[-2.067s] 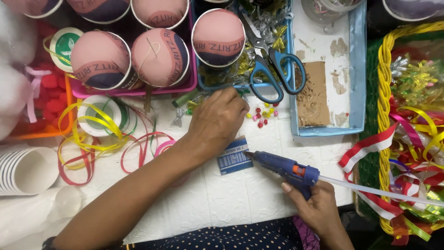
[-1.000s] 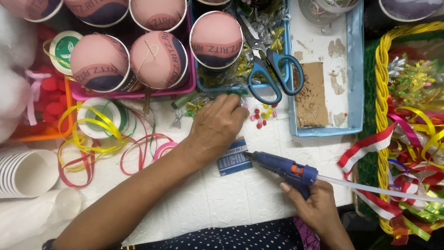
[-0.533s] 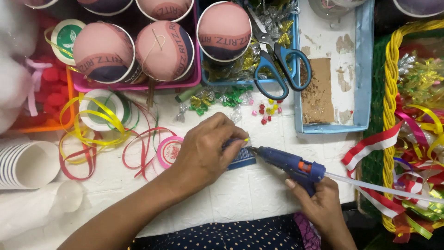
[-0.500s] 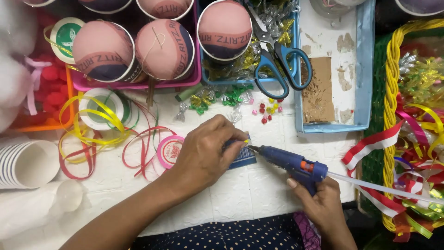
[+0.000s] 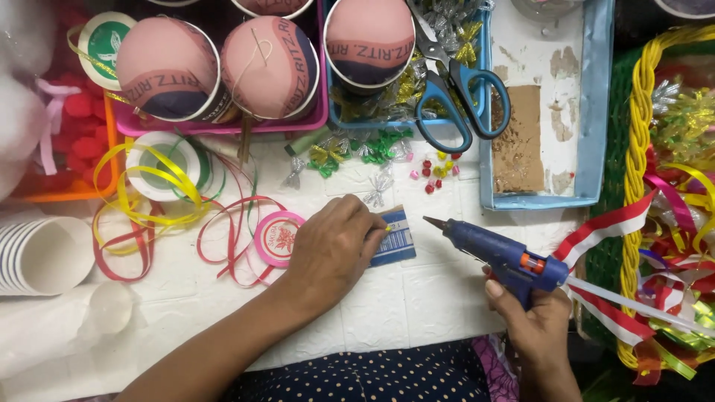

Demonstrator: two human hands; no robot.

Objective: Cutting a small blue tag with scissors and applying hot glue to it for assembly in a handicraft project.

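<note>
A blue hot-glue gun of smooth matt plastic, tipped with a dull copper-coloured metal nozzle, is gripped by the right hand, while a small blue-and-white printed card of glossy paper is pressed under the left hand. Both are set on a white tabletop of matt, faintly pebbled tile-patterned sheet. Glossy satin ribbons in yellow and red and blue-handled scissors with shiny steel blades are seen nearby.

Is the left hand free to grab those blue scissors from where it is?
Probably not right away: the left hand is pressing on a small blue card. Once it lets go, the scissors lie uncovered atop the blue tray, nothing between.
</note>
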